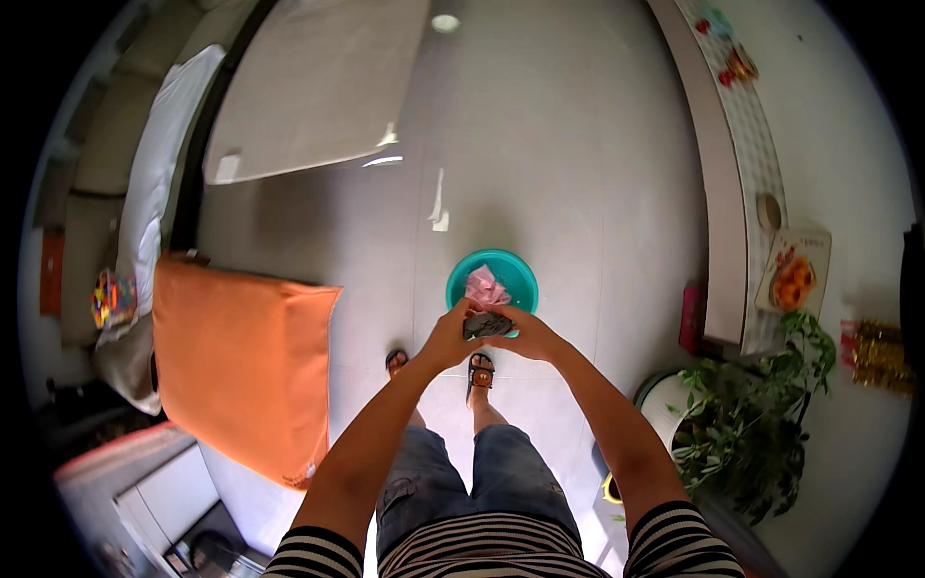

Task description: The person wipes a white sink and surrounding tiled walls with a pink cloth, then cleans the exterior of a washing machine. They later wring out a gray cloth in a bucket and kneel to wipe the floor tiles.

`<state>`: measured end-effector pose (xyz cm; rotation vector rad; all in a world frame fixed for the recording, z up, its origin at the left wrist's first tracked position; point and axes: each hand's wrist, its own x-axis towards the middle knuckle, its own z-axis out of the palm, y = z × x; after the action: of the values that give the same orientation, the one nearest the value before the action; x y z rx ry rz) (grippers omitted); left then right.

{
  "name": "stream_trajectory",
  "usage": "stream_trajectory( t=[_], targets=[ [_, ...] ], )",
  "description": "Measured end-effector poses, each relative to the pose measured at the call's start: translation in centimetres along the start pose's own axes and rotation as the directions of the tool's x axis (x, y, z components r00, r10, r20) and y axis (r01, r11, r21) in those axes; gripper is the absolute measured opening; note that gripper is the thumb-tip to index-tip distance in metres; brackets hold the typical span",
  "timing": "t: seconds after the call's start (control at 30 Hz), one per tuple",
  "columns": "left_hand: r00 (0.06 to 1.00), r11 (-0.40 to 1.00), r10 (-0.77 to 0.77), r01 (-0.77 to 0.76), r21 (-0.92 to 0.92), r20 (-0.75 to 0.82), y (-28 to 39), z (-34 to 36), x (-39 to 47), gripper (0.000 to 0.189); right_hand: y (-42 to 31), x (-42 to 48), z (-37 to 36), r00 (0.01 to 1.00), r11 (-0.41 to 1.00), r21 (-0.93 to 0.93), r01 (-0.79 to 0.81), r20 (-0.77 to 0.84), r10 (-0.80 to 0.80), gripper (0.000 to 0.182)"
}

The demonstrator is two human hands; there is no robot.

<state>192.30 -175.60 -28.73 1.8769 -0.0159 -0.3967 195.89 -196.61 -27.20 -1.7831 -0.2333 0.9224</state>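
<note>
A crumpled dark grey cloth (488,326) is held between my two hands in front of my body. My left hand (454,334) grips it from the left side, and my right hand (526,334) from the right. Beyond the hands, on the floor, stands a round teal plastic basin (522,271). A crumpled pink cloth (485,285) lies inside the basin. Part of the basin is hidden behind my hands.
An orange fabric-covered block (231,361) stands at the left, below a light-coloured table (311,87). At the right are a long cabinet (723,217) with a patterned top, and a leafy potted plant (744,433). My sandalled feet are on the tiled floor.
</note>
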Motion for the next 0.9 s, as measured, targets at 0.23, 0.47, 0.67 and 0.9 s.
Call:
stream_trajectory(
  t=[0.23, 0.47, 0.67, 0.9],
  targets=[
    [0.972, 0.881, -0.202, 0.126, -0.457, -0.122, 4.8, -8.9, -11.4, 0.041, -9.1, -0.2, 6.5, 0.997, 0.998, -0.018, 0.063, 0.05, -0.062, 0.034],
    [0.748, 0.636, -0.517, 0.01, -0.771, -0.417, 5.2, -14.0, -30.8, 0.035, -19.6, -2.7, 23.6, 0.897, 0.95, -0.135, 0.282, 0.388, -0.211, 0.028],
    [0.408, 0.729, -0.429, -0.371, -0.576, -0.806, 1.2, -16.2, -51.8, 0.046, -24.6, -8.4, 45.6, 0.698, 0.828, -0.111, 0.55, 0.605, -0.383, 0.03],
    [0.273, 0.77, -0.405, -0.412, -0.487, -0.873, 0.5, -16.1, -79.2, 0.027, -28.9, -17.6, 67.3, 0.501, 0.973, 0.104, 0.204, 0.843, -0.195, 0.022]
  ],
)
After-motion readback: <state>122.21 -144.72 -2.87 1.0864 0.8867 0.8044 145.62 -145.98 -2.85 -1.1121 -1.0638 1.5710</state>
